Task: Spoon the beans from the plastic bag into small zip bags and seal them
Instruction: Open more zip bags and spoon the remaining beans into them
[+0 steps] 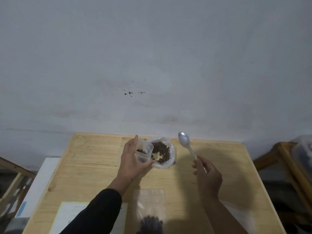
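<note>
A clear plastic bag (170, 162) with dark brown beans (161, 149) inside stands open at the far middle of the wooden table (94, 166). My left hand (131, 159) holds a small zip bag (143, 152) open just left of it; a few beans lie inside. My right hand (206, 174) grips the handle of a metal spoon (184, 141), whose empty bowl points up and away, to the right of the plastic bag. A filled small zip bag (150, 211) lies flat near the table's front edge.
A pale sheet of paper (67, 215) lies at the front left of the table, partly under my left sleeve. A grey wall stands right behind the table. Wooden furniture (285, 159) flanks the right side, a white box (38, 184) the left.
</note>
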